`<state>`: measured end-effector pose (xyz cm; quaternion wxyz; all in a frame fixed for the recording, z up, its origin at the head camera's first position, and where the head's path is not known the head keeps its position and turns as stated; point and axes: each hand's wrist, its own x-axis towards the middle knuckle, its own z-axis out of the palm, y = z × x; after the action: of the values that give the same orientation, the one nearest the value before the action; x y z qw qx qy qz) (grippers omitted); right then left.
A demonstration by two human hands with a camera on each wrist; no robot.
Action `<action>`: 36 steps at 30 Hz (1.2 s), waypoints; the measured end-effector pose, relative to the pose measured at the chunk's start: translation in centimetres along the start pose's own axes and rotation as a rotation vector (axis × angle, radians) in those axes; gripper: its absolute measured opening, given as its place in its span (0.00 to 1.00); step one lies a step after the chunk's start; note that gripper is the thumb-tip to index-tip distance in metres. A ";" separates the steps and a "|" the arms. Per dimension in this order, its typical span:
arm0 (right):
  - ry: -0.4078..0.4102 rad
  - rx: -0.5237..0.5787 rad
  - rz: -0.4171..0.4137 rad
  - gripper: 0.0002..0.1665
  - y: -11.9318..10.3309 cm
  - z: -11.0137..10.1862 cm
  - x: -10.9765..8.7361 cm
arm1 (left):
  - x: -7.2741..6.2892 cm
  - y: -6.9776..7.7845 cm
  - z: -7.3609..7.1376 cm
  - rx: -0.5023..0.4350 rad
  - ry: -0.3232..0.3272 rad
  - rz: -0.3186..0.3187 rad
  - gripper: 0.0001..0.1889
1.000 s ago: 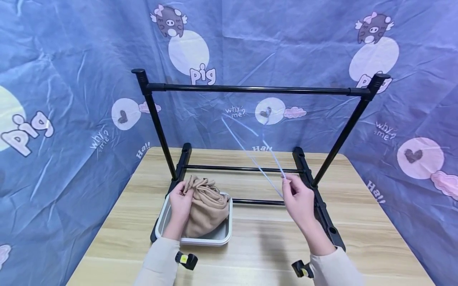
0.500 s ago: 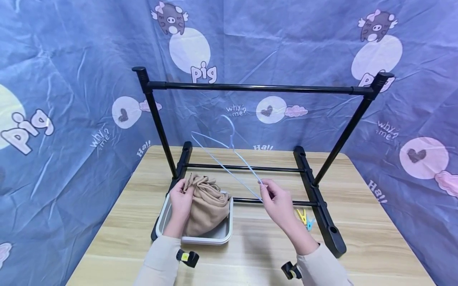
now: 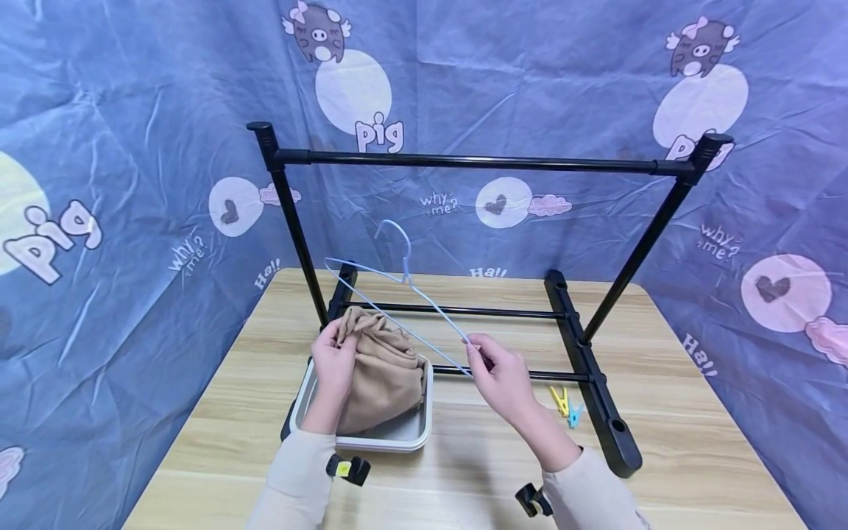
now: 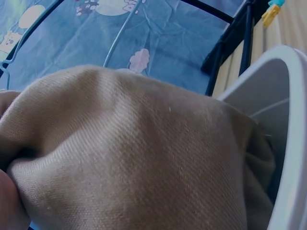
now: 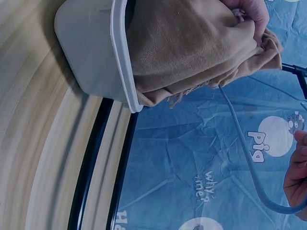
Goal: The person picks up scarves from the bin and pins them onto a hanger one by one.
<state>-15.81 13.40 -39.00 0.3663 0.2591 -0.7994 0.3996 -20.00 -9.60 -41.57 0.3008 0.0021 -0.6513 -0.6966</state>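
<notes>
A tan scarf (image 3: 384, 383), bunched up and fringed at one edge in the right wrist view, lies partly in a white basin (image 3: 384, 444). My left hand (image 3: 333, 368) pinches its gathered upper end and lifts it above the rim. My right hand (image 3: 500, 375) holds a light blue hanger (image 3: 405, 277) by one corner, thumb and fingers closed on the wire. The hanger tilts up to the left, hook uppermost, and its far corner reaches above the scarf in the head view. In the left wrist view the scarf (image 4: 129, 143) fills most of the picture.
A black rack stands on the wooden table, its top bar (image 3: 464, 160) crossing behind both hands. By the rack's right foot (image 3: 619, 445) lie a yellow clothespin (image 3: 559, 401) and a blue clothespin (image 3: 574, 416). A blue patterned curtain (image 3: 152, 147) surrounds the table.
My right hand has brought the hanger leftward toward the scarf, uncovering the clothespins. My left hand keeps its grip and has raised the scarf's end slightly.
</notes>
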 end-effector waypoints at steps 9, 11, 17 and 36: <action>-0.054 0.029 0.001 0.08 -0.3 0.3 0.2 | 0.1 0.8 0.6 -0.029 0.022 0.031 0.08; -0.065 0.030 -0.023 0.08 -0.4 0.3 0.2 | 0.1 0.9 0.7 -0.034 0.027 0.060 0.08; -0.087 0.049 -0.087 0.08 -0.7 0.4 0.2 | 0.0 1.8 1.3 -0.041 0.039 0.141 0.07; -0.228 0.166 -0.057 0.09 -0.9 0.1 0.0 | 1.2 1.3 5.4 0.029 -0.138 0.089 0.03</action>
<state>-15.20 12.78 -38.66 0.2615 0.3548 -0.7924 0.4217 -22.58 -5.20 -39.06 0.2858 -0.0707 -0.6800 -0.6715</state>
